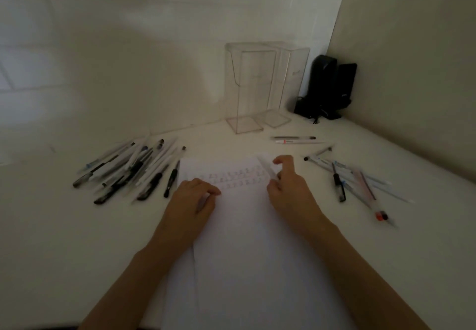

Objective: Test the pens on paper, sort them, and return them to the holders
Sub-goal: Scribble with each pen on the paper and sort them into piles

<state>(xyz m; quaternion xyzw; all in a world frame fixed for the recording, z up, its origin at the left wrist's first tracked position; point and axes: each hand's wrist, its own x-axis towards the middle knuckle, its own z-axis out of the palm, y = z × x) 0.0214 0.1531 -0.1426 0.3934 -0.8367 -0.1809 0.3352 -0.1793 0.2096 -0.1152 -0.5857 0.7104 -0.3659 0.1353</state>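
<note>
A white sheet of paper [247, 239] lies in front of me, with rows of small test marks near its top edge. My right hand [288, 188] holds a pale pen [266, 168] over those marks, its tip angled up and to the left. My left hand [193, 198] rests curled on the sheet's left side with nothing in it. A big pile of pens [128, 172] lies to the left of the paper. A smaller group of pens [353, 177] lies to the right. Two clear holders [249, 85] stand at the back, both without pens.
Two more pens [296, 139] lie side by side behind the paper, in front of the holders. A black device [327, 90] with a cable stands in the back right corner. Walls close off the back and the right side of the white table.
</note>
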